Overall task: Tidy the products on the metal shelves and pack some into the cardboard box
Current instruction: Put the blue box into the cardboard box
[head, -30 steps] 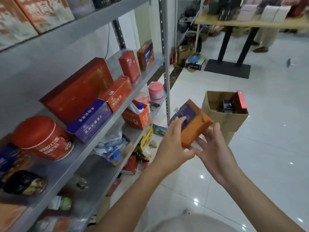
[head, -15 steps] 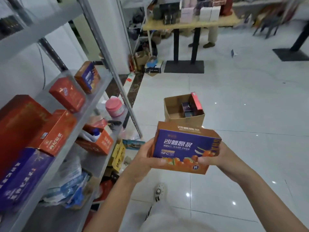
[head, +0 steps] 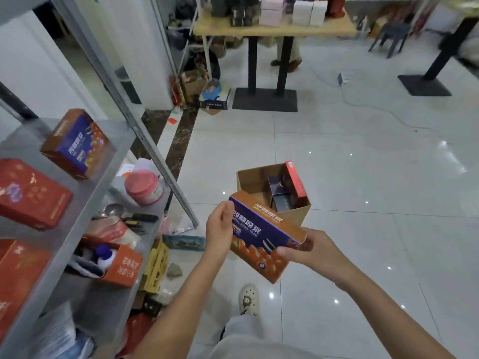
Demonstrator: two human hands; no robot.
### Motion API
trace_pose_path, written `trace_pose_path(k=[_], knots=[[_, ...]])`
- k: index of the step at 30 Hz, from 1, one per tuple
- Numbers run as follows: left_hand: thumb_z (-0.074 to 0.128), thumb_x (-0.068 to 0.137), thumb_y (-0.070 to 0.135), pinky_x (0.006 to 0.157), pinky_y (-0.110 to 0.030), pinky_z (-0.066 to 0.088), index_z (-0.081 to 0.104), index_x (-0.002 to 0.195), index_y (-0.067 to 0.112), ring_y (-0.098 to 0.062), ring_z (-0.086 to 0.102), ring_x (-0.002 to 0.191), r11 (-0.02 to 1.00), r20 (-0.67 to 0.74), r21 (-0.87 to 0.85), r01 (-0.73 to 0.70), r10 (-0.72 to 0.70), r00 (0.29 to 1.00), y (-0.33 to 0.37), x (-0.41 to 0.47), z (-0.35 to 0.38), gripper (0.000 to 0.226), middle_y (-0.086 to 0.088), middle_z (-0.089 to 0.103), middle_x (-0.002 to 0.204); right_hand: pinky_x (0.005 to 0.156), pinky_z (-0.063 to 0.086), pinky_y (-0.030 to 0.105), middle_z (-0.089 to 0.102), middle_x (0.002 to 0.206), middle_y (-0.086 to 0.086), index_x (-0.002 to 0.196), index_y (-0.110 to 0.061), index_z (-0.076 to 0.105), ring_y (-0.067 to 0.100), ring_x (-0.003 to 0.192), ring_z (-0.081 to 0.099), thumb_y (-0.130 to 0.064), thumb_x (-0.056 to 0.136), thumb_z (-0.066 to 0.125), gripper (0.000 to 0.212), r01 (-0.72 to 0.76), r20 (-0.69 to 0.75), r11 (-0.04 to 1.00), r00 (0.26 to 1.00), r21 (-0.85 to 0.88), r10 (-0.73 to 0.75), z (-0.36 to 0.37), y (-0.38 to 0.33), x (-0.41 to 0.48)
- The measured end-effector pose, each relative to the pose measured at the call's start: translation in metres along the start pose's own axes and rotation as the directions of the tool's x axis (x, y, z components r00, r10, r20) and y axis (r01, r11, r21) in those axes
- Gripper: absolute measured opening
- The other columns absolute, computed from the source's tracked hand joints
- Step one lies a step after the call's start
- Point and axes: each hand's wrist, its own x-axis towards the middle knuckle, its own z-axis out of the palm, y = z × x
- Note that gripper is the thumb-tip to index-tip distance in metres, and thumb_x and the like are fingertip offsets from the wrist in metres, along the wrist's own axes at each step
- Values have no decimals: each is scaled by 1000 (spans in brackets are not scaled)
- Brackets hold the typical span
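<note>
Both my hands hold an orange and purple product box [head: 261,235] tilted in front of me. My left hand [head: 219,229] grips its left end and my right hand [head: 302,248] grips its right end. Just beyond it on the floor stands the open cardboard box [head: 302,212], with a red box [head: 294,178] and dark boxes [head: 278,186] inside. The metal shelves [head: 85,193] run along the left. They carry a matching orange and purple box [head: 75,143] and a red box [head: 28,194].
A pink-lidded jar [head: 143,186] and an open orange carton [head: 121,264] sit on the lower shelf. Loose packets litter the floor by the shelf post [head: 160,161]. A wooden table [head: 272,28] with boxes stands behind, a person's legs beyond it. My shoe [head: 248,297] is below.
The view turned right, away from the shelves, toward the cardboard box. The orange and purple box went from a left-hand hold to a two-handed grip, then tilted toward the cardboard box.
</note>
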Motion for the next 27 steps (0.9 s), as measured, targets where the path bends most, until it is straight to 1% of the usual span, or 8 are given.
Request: trace_pose_path(k=[5,8,11,17,19,21,23,27], knots=[[39,83,71,75,-29,55,56,93,22,-13,70,85,990,145,138,-41,20,989,-10,78,9,53,3,71,89,75,57,20,68,101,-16,109,-36,53,6,90,69,-44,74,74,41,-91,98,968,988,-233,116,-23,-24,64],[39,82,77,84,-41,56,57,93,23,-17,71,89,974,246,218,-55,0,969,-6,121,21,59,2,72,93,84,57,25,59,122,-12,133,-37,37,7,103,64,-51,70,75,75,-64,53,955,995,-289,83,-25,-28,98],[38,78,78,85,-43,57,57,93,27,-18,70,89,956,288,283,-77,-9,957,-2,155,31,57,3,71,95,93,50,23,44,136,-15,150,-44,1,5,115,54,-43,84,70,95,10,21,934,1000,-356,-3,-27,-24,128],[37,97,51,91,-30,47,63,119,17,-20,62,107,911,332,380,-159,26,943,-3,212,57,49,4,65,112,86,54,32,53,135,-7,149,-49,-2,10,105,59,-41,92,60,84,22,-146,860,983,-510,-112,-45,2,184],[30,103,44,107,-29,32,51,139,19,-18,44,132,817,280,538,-207,59,958,-21,230,68,48,-1,51,142,79,54,36,56,128,1,150,-45,-3,19,100,61,-45,93,55,82,-64,-264,760,954,-647,-144,-53,20,204],[26,104,47,120,-36,15,22,155,20,-19,12,150,702,212,697,-146,-8,977,-48,246,73,58,-4,16,163,75,52,36,60,117,7,151,-41,-4,25,93,60,-44,93,53,82,-117,-335,702,924,-703,-182,-62,40,226],[23,102,52,123,-40,4,0,156,16,-21,-7,151,606,151,794,-48,-121,981,-78,257,75,69,-5,-6,165,75,49,37,61,111,12,153,-35,0,27,89,57,-40,93,55,81,-120,-357,671,907,-731,-226,-73,60,251],[16,95,63,120,-39,-7,-15,153,13,-23,-17,149,469,119,883,-33,-155,981,-124,262,86,83,-5,-19,162,74,43,38,61,109,19,155,-25,10,31,87,54,-35,92,58,79,-149,-345,624,916,-767,-204,-88,104,297]])
